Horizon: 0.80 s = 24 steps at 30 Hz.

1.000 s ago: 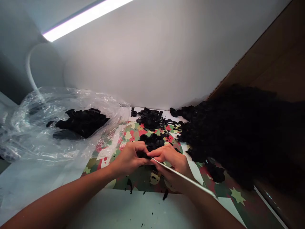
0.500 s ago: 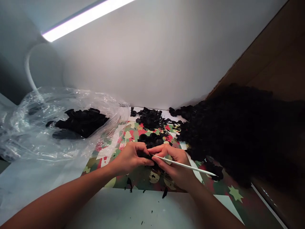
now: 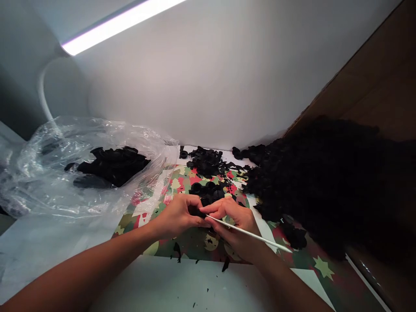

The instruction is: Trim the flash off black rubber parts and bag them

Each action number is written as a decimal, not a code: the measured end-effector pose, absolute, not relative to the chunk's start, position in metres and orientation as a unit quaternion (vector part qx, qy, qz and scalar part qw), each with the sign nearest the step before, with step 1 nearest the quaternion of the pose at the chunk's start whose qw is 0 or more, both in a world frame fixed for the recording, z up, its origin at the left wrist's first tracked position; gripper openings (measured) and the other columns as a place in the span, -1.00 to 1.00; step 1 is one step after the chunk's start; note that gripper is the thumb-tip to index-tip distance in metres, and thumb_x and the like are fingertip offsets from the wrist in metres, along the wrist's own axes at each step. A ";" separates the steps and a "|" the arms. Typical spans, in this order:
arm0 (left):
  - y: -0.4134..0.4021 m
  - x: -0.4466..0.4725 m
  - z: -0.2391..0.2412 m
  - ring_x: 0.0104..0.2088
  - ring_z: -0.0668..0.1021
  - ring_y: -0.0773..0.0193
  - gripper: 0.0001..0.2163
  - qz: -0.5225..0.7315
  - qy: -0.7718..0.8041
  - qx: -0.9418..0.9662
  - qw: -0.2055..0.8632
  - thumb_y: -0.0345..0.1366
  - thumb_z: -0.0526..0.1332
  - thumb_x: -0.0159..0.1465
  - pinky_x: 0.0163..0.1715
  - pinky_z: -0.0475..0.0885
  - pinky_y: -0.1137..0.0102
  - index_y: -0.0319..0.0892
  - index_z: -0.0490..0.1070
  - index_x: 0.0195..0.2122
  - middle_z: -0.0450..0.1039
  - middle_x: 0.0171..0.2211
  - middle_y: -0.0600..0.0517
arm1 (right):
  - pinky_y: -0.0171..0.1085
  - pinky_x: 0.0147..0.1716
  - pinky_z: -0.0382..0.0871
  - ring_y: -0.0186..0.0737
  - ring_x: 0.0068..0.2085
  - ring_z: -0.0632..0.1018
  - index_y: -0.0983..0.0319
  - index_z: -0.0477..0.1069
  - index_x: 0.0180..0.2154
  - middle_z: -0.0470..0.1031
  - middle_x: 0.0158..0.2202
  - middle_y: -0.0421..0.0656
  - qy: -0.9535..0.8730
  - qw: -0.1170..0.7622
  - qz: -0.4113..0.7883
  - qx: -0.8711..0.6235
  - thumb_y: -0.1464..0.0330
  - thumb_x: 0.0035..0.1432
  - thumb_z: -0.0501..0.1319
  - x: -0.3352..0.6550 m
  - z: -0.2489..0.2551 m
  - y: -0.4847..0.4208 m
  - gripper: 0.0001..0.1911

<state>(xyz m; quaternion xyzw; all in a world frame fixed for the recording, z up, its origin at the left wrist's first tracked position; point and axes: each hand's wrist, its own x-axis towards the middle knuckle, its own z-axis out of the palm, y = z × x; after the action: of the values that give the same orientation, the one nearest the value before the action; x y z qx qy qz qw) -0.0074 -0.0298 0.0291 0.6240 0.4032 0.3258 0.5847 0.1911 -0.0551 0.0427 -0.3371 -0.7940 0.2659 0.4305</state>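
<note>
My left hand (image 3: 183,216) is closed around a small black rubbery piece (image 3: 195,211), mostly hidden by the fingers. Pinched in my right hand (image 3: 238,223) is a thin white pointed stick (image 3: 256,236). One end of the stick meets the black piece between my hands; its other end points down to the right. Just beyond my fingers lies a small group of round black pieces (image 3: 208,190) on a patterned paper sheet (image 3: 177,184).
A clear plastic bag (image 3: 81,203) with black pieces (image 3: 113,167) sits at left. Black scraps (image 3: 206,160) lie at the back. On the right a large black heap (image 3: 308,182) rests against a cardboard wall (image 3: 373,91). A lit lamp (image 3: 120,26) hangs above.
The stick's free end has swung down slightly, and my right fingers have shifted a little around it. My left hand stays nearly in place. The whole view has drifted slightly.
</note>
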 end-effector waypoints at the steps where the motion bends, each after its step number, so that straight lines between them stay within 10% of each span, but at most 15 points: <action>1: -0.030 -0.007 0.029 -0.49 0.27 0.39 -0.70 0.325 0.405 0.624 0.584 -0.21 0.47 0.00 -0.51 0.12 0.46 -0.24 0.38 -0.59 0.27 -0.55 0.14 | -0.14 -0.14 0.43 -0.18 -0.24 0.65 0.14 0.45 -0.36 0.70 -0.19 -0.16 -0.800 0.435 0.251 -0.327 0.37 0.31 0.26 0.190 0.041 -0.056 -0.85; 9: -0.034 -0.006 0.029 -0.41 0.47 0.29 -0.76 0.340 0.385 0.618 0.596 -0.26 0.51 0.00 -0.36 0.32 0.41 -0.25 0.49 -0.53 0.50 -0.45 0.03 | -0.07 -0.11 0.34 -0.12 -0.24 0.64 0.15 0.48 -0.26 0.69 -0.23 -0.12 -0.778 0.457 0.076 -0.426 0.44 0.35 0.17 0.187 0.028 -0.048 -0.85; 24: -0.031 -0.010 0.030 -0.44 0.38 0.33 -0.81 0.381 0.402 0.701 0.449 -0.28 0.47 0.11 -0.42 0.22 0.43 -0.20 0.52 -0.53 0.36 -0.52 0.11 | -0.15 -0.17 0.54 -0.13 -0.22 0.67 0.13 0.48 -0.38 0.69 -0.17 -0.14 -0.778 0.430 0.287 -0.358 0.34 0.31 0.25 0.194 0.048 -0.059 -0.83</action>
<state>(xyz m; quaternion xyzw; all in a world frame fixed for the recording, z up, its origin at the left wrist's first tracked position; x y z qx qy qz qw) -0.0096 -0.0308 0.0304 0.7013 0.4018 0.3815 0.4485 0.1936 -0.0594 0.0481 -0.3578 -0.7777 0.2871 0.4297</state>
